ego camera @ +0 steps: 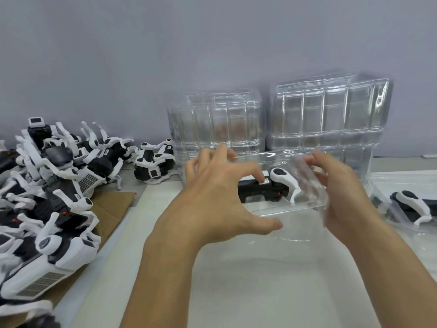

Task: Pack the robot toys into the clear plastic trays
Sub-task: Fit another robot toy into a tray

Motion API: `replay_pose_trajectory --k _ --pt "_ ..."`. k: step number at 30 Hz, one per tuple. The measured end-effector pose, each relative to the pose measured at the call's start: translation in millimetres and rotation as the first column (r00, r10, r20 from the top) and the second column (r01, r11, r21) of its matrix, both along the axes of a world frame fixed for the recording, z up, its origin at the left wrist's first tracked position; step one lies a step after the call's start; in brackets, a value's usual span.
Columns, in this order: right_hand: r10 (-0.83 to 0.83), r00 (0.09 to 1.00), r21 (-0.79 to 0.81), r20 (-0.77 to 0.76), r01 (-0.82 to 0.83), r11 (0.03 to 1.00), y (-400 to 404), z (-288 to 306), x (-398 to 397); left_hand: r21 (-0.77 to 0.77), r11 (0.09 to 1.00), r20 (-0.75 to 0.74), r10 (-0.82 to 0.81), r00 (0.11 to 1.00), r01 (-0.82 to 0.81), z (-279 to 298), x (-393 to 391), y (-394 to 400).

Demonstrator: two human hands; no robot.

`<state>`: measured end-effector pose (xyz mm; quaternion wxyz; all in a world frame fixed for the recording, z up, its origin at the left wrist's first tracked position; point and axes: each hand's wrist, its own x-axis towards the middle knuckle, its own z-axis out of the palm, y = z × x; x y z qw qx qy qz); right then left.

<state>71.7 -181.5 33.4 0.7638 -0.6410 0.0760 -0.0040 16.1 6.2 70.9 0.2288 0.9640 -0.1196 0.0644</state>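
Both forearms reached forward from the bottom of my view and met over the white table (260, 280). My left hand (220, 197) was palm down with its fingers spread and arched; the index fingertip pressed on the black body of a robot toy (267, 188) while the thumb stuck out toward the near side, touching nothing I could make out. The toy lay on its side in a clear plastic tray (305, 197) just ahead of both hands, one white leg bent toward the right. My right hand (340, 185) curled round that tray's right end, fingers on top of the far edge and the palm against the side, so it gripped the plastic itself. The tray seemed tilted up at that end, though the clear plastic made its edges hard to follow.

Behind it stood two stacks of empty trays (328, 110) against the grey wall. A heap of unpacked toys (52, 185) lay on cardboard (113, 204) at the far left. At the right edge another toy (411, 204) sat in a tray of its own.
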Motion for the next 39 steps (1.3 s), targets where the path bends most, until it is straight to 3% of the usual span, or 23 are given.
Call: replay_pose_trajectory --k 3,7,10,16,29,31,34,37,39 --pt "0.197 0.978 -0.020 0.069 -0.196 0.980 -6 3 -3 0.037 0.999 0.088 -0.020 0.996 0.017 5 -1 -2" --pt "0.404 0.906 -0.236 0.129 -0.367 0.900 -20 11 -4 0.093 0.995 0.149 -0.046 0.988 0.032 5 -1 -6" --pt "0.341 0.912 -0.302 0.227 -0.267 0.915 -21 15 -5 0.095 0.995 0.143 -0.055 0.988 0.041 3 0 -8" --pt "0.248 0.882 -0.260 0.402 -0.149 0.954 -17 12 -6 0.106 0.994 0.237 -0.056 0.970 0.032 -3 4 -8" --pt "0.211 0.852 -0.218 0.478 -0.118 0.969 -17 1 -1 0.095 0.995 0.335 -0.060 0.940 0.030 -5 7 -9" --pt "0.177 0.851 -0.169 0.495 -0.106 0.980 -17 1 0 0.074 0.997 0.357 -0.059 0.932 0.035 -5 7 -11" --pt "0.034 0.885 0.065 0.464 -0.072 0.995 -21 6 3 0.010 0.999 0.367 -0.045 0.929 0.044 -8 7 -13" --pt "-0.153 0.928 0.350 0.340 0.026 0.937 -28 12 2 -0.130 0.990 0.340 -0.002 0.941 0.049 -10 7 -9" --pt "-0.195 0.937 0.404 0.289 0.065 0.912 -31 13 1 -0.177 0.983 0.368 0.025 0.930 0.043 -10 7 -5"
